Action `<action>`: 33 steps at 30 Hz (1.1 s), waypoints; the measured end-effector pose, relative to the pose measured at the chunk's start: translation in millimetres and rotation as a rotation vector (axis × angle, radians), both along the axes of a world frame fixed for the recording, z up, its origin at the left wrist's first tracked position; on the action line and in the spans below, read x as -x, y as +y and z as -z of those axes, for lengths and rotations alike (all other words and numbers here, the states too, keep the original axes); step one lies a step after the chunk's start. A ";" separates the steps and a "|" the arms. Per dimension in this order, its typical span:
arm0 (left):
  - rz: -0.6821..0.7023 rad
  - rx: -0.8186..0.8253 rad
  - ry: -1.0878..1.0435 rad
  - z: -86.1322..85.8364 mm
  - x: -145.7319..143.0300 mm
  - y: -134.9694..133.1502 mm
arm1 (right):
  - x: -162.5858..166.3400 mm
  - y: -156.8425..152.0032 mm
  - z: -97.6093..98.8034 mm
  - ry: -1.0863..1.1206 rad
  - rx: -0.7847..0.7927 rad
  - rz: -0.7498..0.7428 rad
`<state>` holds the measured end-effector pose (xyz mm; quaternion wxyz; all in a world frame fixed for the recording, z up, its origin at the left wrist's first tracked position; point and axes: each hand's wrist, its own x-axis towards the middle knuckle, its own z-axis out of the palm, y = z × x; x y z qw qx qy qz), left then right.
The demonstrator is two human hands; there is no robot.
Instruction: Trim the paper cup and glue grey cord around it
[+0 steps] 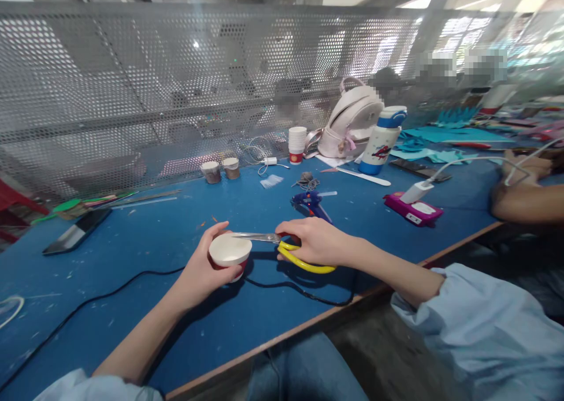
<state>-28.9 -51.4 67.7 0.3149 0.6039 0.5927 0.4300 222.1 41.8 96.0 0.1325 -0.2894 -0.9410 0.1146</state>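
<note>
My left hand (pixel 203 269) is wrapped round a small paper cup (pixel 230 252), white inside and red outside, held just above the blue table (pixel 185 324). My right hand (pixel 311 242) grips yellow-handled scissors (pixel 282 245). Their steel blades point left and reach the cup's far rim. Both hands are closed on what they hold.
A black cable (pixel 110 292) runs under my hands. A blue glue gun (pixel 311 202), a stack of paper cups (pixel 296 145), two brown cups (pixel 220 169), a bottle (pixel 382 140), a pink backpack (pixel 352 125) and a phone (pixel 77 232) lie farther back. Another person's arm (pixel 524 201) rests at right. Perforated metal screen behind.
</note>
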 end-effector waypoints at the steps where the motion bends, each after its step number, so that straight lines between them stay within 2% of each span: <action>1: 0.000 0.000 -0.002 0.3 0.2 -0.1 | 0.2 -0.4 -0.3 0.003 0.007 0.000; 9: 0.002 -0.004 0.004 4.0 3.4 1.9 | 0.4 0.3 0.7 0.053 0.076 -0.008; 18: 0.013 -0.024 -0.043 1.6 -0.2 -1.1 | -0.2 0.7 -6.0 0.084 0.259 -0.014; 33: 0.010 -0.027 -0.041 3.8 0.2 -1.2 | -2.0 -1.1 -7.4 0.085 0.279 -0.016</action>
